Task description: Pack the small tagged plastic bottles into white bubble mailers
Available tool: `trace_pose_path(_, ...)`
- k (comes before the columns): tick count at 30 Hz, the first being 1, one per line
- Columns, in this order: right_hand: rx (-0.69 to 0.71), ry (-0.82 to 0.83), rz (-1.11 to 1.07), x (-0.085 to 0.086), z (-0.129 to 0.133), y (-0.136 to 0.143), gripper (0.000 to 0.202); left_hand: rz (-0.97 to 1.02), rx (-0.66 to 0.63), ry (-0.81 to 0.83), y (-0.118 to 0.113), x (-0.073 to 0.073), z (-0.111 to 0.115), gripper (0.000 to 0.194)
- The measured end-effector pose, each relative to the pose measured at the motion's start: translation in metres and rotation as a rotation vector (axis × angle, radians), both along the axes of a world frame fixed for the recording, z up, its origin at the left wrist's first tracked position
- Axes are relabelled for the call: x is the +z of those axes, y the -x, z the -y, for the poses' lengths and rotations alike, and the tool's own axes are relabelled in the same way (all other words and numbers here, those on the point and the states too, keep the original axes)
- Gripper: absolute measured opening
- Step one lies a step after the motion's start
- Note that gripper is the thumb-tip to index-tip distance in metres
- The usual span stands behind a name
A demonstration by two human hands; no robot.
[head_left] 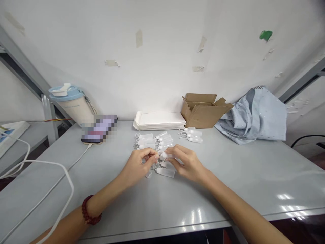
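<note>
holding a bottle (pixel 165 155) in the right hand (pixel 187 163), over more bottles (pixel 165 172) on the table (pixel 228 193); pinching left hand (pixel 138 166) fingertips together beside its cap, cannot tell on what. cannot read the cup's (pixel 76 109) faint lettering.

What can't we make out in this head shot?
All head view:
- Phone screen: pixelated
- Cup lettering: too small
- Box interior: mostly behind front wall
- Left hand's pinch: too small
- Bottle base: behind right hand
- Right forearm: bottom edge crops it
</note>
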State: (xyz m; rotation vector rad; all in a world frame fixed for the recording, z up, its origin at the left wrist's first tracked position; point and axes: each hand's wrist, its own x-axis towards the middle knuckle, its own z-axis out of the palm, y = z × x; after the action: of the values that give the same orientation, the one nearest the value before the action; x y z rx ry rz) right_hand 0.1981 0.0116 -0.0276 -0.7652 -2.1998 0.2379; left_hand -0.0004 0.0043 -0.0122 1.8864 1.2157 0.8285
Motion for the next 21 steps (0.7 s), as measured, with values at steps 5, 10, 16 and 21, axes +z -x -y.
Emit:
trace_pose_path(5,-0.051,0.072,0.112,0.008,0.002,-0.006,0.016,-0.070,0.025,-0.218,0.003,0.001,-0.004,0.023)
trace_pose_path(10,-0.068,0.051,0.202,0.010,0.003,-0.004,0.009,-0.102,0.211,-0.344,0.007,0.002,-0.006,0.027)
trace_pose_path(16,-0.065,-0.012,0.256,0.000,-0.001,0.005,0.003,-0.100,0.258,-0.315,0.004,0.004,-0.002,0.030)
trace_pose_path(21,-0.094,-0.086,0.296,-0.007,-0.004,0.008,0.004,-0.097,0.221,-0.324,0.000,-0.001,0.000,0.030)
